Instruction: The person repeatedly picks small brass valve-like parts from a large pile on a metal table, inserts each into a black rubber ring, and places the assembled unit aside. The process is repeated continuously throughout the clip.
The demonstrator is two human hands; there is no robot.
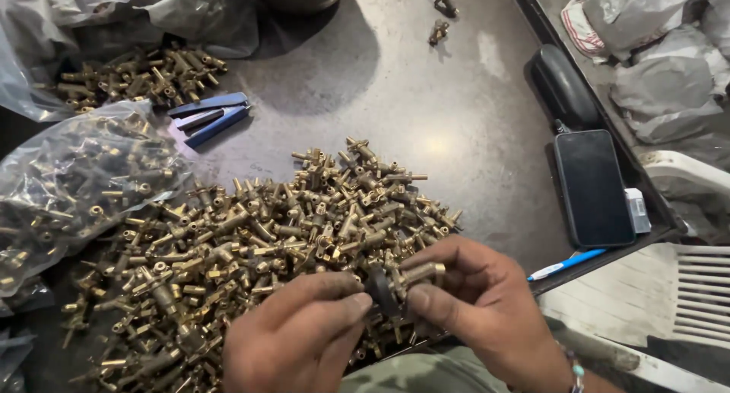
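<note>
Pinching 1 brass fitting with a dark knob, right hand and left hand gripped it together above 1 big fitting pile; 1 phone, 1 pen, 1 blue stapler lay beyond.

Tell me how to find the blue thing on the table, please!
Start at the big pile of brass fittings in the middle of the dark table, then look up and left toward the smaller brass heap by the plastic bags. Just below that heap lies the stapler. It is the only blue thing among all that gold-coloured metal, long and flat.
</note>
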